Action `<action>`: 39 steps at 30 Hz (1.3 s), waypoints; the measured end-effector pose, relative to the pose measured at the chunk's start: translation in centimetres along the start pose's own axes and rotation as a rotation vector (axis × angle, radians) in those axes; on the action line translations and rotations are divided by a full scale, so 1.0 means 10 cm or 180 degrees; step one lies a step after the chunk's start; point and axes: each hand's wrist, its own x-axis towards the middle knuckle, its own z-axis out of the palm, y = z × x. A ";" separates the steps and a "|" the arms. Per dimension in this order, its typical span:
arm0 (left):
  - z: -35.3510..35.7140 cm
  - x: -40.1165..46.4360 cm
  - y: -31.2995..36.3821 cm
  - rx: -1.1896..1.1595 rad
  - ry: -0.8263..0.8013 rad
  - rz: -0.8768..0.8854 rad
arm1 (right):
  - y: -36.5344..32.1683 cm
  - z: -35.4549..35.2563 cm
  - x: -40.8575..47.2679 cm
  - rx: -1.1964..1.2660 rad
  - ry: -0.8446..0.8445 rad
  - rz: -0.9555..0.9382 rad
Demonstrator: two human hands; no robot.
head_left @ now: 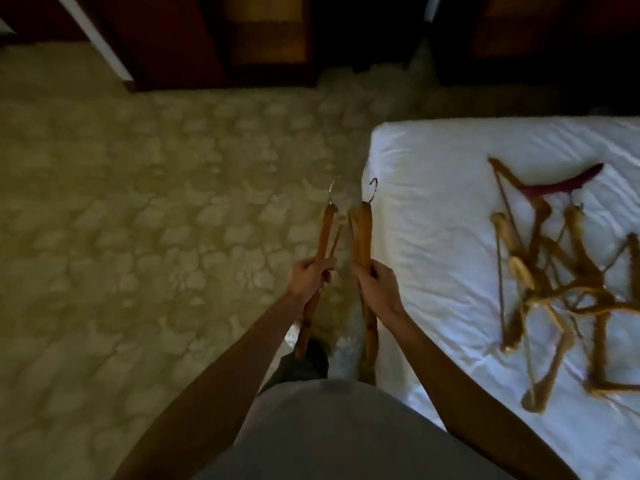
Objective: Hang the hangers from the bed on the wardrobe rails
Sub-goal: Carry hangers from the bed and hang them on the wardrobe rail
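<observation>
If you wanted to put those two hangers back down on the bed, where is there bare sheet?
The bed is bare along its near-left edge and corner, between the mattress edge and the pile of hangers. A bare strip also runs beyond the pile. The right side is crowded with tangled hangers.

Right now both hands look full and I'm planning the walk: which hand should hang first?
Probably left. The left hand with its hanger is on the floor side; the right hand is beside the bed.

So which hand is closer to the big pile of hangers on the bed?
Right. The right hand holds a hanger just beside the bed's edge, with the pile of hangers off to its right. The left hand is farther away, over the carpet.
</observation>
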 end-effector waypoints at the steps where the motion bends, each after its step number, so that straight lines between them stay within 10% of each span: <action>1: -0.19 0.12 0.12 -0.0026 0.0114 0.0029 | -0.20 0.16 0.15 -0.0062 -0.0104 -0.0053; 17: -1.83 2.20 1.77 -0.0271 0.0453 -0.0110 | -2.35 1.58 2.41 0.0004 -0.0949 -0.0423; 39: -3.01 6.32 5.79 -0.0359 0.0723 0.0075 | -5.87 2.51 6.90 0.0157 -0.0777 -0.0670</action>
